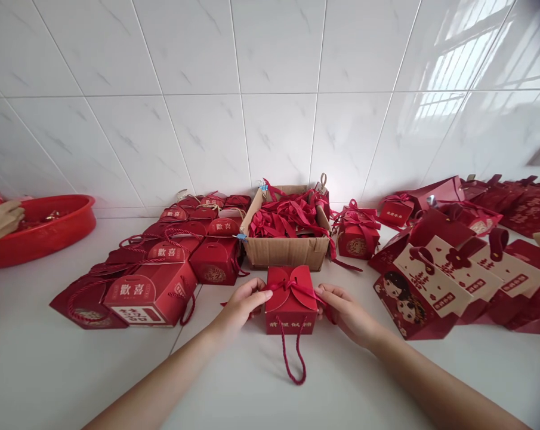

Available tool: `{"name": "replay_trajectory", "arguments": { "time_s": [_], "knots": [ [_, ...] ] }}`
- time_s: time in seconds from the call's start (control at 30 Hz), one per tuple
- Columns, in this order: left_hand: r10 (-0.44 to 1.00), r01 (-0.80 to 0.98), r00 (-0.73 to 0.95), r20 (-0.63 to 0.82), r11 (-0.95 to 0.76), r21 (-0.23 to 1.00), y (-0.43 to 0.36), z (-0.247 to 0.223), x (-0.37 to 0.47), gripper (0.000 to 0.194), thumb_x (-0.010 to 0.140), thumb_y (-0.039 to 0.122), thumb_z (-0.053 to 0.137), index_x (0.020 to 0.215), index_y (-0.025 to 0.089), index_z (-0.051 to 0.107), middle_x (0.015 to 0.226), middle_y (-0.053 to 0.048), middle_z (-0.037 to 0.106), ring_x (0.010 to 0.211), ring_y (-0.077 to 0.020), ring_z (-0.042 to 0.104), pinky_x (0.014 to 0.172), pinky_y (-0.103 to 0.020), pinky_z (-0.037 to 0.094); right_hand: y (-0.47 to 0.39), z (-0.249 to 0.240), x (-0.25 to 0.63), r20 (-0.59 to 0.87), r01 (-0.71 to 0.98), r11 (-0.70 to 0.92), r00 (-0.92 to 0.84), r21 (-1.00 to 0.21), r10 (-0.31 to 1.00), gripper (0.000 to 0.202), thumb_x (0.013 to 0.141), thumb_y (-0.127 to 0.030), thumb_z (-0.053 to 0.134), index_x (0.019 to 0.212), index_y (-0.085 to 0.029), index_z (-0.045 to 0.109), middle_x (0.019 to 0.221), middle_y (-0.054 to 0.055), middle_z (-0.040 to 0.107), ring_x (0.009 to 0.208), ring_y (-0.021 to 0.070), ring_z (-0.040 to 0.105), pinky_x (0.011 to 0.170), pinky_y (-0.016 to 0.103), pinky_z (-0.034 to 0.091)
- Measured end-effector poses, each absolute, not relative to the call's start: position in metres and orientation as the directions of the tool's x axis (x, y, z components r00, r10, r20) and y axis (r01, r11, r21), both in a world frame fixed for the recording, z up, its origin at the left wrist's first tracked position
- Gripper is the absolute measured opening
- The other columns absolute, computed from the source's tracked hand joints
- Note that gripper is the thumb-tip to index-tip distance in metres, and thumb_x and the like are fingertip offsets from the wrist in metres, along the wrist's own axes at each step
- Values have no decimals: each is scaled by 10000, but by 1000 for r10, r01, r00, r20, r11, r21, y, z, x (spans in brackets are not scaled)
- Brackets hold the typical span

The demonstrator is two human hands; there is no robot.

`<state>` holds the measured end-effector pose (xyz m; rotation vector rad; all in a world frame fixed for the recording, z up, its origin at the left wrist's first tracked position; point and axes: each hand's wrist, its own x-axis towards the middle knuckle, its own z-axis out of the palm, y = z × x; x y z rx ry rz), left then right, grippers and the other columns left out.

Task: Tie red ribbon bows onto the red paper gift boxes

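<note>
A small red gift box [290,311] with pale lettering stands upright on the white table in front of me. Its rounded top flaps are folded shut, and a red ribbon [292,285] is knotted across them. At the box's left side, my left hand [247,300] pinches one end of the ribbon between thumb and fingers. On the opposite side, my right hand [348,310] pinches the other end, its fingertips close to the box. A dark red cord handle [302,373] hangs from the front and rests on the table.
Behind the box, a cardboard carton [287,254] holds many red ribbons. Rows of red gift boxes [151,292] stand left. Another ribboned box [358,239] and several gift bags [431,280] are right. Far left, another person's hand [5,220] reaches into a red basin [64,230].
</note>
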<state>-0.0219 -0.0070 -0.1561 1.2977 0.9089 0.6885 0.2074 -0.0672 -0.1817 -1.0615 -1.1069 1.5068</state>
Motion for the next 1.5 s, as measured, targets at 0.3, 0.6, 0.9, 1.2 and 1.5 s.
{"name": "replay_trajectory", "arguments": {
  "time_s": [0.3, 0.6, 0.9, 1.2, 1.5],
  "knots": [
    [813, -58, 543, -210, 287, 956, -2, -164, -22, 268, 720, 370, 687, 681, 158, 528, 642, 26, 490, 570, -96, 401, 539, -238, 235, -64, -184, 209, -122, -195, -142, -111, -970, 986, 387, 815, -525, 591, 673, -176, 503, 613, -4, 509, 564, 109, 406, 558, 259, 245],
    [808, -117, 545, -225, 339, 933, 0, -164, -21, 363, 717, 443, 697, 624, 165, 483, 577, 50, 395, 506, -74, 299, 493, -252, 155, -64, -183, 212, -125, -216, -138, -73, -966, 989, 377, 804, -510, 605, 668, -179, 487, 606, -8, 503, 569, 110, 406, 560, 268, 229],
    [814, -137, 533, -231, 353, 926, 2, -164, -21, 370, 721, 398, 712, 606, 165, 449, 583, 44, 393, 509, -71, 310, 492, -243, 159, -62, -180, 216, -115, -182, -122, -47, -976, 992, 439, 784, -538, 618, 627, -183, 413, 596, -15, 478, 528, 93, 338, 534, 264, 195],
    [831, -149, 515, -209, 327, 933, 8, -164, -25, 399, 670, 360, 750, 574, 163, 416, 579, 59, 354, 507, -62, 270, 489, -230, 152, -59, -181, 222, -82, -156, -88, -39, -984, 996, 441, 786, -525, 619, 614, -183, 399, 587, -20, 470, 495, 81, 291, 503, 265, 156],
    [847, -121, 499, -183, 277, 953, 10, -156, -29, 454, 667, 314, 742, 574, 179, 319, 590, 68, 251, 519, -62, 239, 488, -214, 166, -58, -178, 233, -37, -127, -43, -45, -991, 998, 431, 807, -491, 620, 603, -182, 400, 560, -26, 462, 469, 75, 258, 472, 277, 112]
  ]
}}
